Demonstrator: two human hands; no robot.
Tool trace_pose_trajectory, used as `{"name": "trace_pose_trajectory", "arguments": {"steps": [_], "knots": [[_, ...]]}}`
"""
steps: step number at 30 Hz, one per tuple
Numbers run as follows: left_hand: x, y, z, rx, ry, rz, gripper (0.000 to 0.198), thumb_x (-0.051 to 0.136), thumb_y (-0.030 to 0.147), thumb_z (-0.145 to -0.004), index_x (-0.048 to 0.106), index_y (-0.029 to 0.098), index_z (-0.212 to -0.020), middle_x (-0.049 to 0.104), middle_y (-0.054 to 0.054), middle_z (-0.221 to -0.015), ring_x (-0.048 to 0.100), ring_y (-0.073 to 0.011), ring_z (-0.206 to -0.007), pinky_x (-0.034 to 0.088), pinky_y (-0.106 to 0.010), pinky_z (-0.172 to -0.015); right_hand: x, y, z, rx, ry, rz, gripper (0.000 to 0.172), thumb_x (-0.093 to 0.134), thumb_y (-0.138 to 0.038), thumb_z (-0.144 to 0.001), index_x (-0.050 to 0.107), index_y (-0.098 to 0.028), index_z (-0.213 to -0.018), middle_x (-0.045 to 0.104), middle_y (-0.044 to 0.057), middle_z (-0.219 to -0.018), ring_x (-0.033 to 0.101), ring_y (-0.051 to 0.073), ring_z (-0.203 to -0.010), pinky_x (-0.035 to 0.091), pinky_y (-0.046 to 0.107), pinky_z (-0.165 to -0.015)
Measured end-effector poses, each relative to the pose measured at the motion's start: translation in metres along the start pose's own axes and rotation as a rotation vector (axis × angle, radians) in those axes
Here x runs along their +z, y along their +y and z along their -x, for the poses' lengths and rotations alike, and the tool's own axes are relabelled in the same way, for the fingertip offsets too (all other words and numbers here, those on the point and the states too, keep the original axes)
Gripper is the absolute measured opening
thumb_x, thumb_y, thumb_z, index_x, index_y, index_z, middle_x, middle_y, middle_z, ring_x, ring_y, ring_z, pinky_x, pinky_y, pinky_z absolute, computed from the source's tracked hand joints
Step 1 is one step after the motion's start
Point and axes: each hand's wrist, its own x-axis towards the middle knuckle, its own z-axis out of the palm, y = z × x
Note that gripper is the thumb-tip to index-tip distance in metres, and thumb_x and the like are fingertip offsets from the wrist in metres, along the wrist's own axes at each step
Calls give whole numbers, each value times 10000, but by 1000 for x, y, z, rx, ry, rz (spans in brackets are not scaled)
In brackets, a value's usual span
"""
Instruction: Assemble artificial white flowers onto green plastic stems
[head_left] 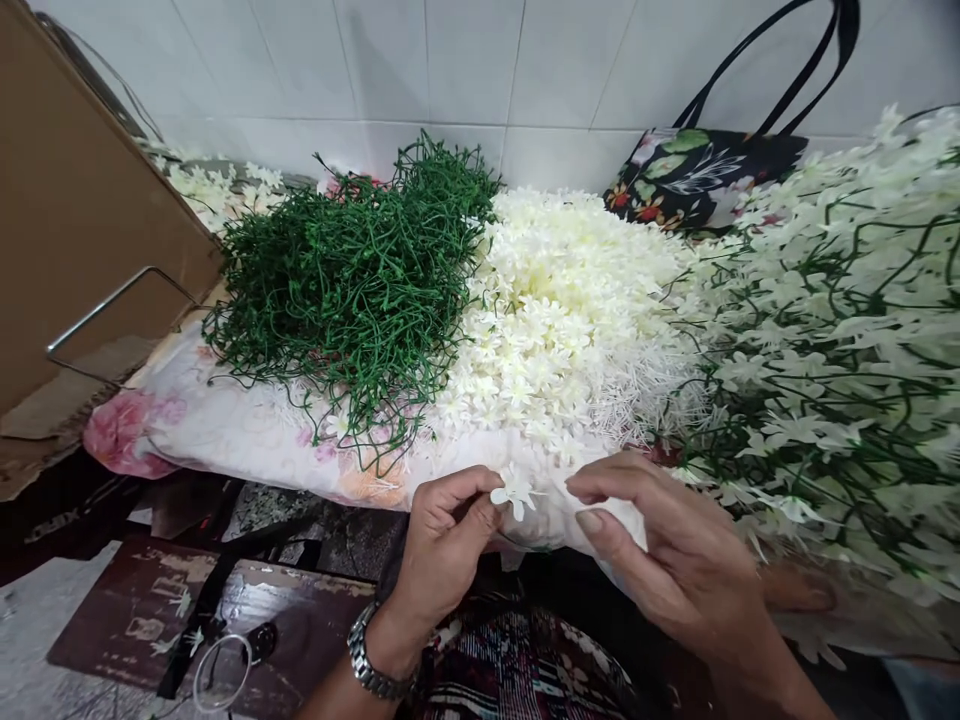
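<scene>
My left hand (444, 540), with a metal watch on its wrist, pinches a small white artificial flower (514, 492) between thumb and fingers. My right hand (660, 545) is just right of it, fingers curled together with the thumb under them; what they hold, if anything, is too small to make out. Both hands hover at the front edge of a floral cloth (225, 425). On the cloth lie a tangle of green plastic stems (352, 280) and a heap of loose white flowers (562, 300).
Assembled green stems with white flowers (840, 340) are piled at the right. A black floral bag (697, 175) leans on the tiled wall. A cardboard sheet (75, 210) with a wire frame stands at the left. A dark board (150, 610) lies below left.
</scene>
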Motion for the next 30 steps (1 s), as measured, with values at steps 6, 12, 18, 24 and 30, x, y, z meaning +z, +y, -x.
{"name": "trace_pose_trajectory", "arguments": {"steps": [6, 12, 18, 24, 30], "knots": [[1, -1, 2, 17, -10, 97, 390, 699, 509, -664, 590, 147, -568, 506, 2, -517, 442, -100, -487, 412, -222, -461, 6, -7, 7, -38, -60, -6, 120, 537, -153, -840, 571, -167, -954, 607, 43, -799, 598, 128, -703, 494, 216, -604], [2, -2, 5, 191, -32, -95, 268, 610, 394, -792, 643, 148, -691, 508, 4, -574, 452, -104, -511, 388, -213, -466, 4, -14, -4, -26, 21, -21, 155, 528, -109, -834, 539, -181, -971, 578, 25, -771, 572, 127, -697, 484, 238, -607], [7, 13, 5, 428, -82, -408, 203, 516, 145, -826, 590, 151, -637, 432, 32, -530, 411, -87, -491, 331, -197, -455, 8, -14, -15, -31, -106, -49, 89, 521, -93, -839, 559, -173, -848, 571, 21, -739, 554, 118, -681, 461, 235, -602], [4, 8, 1, 523, -113, -578, 190, 472, 97, -819, 610, 151, -700, 451, 22, -535, 435, -101, -498, 346, -209, -458, 11, -7, -13, 3, -158, -65, 96, 493, -116, -847, 568, -170, -821, 573, 15, -697, 546, 121, -647, 445, 240, -573], [3, 3, -4, 581, -166, -600, 186, 461, 61, -810, 617, 152, -762, 456, 23, -547, 428, -102, -502, 342, -214, -464, 11, 3, -13, 65, -160, -121, 80, 509, -115, -824, 563, -170, -805, 571, 1, -667, 532, 106, -607, 431, 221, -547]]}}
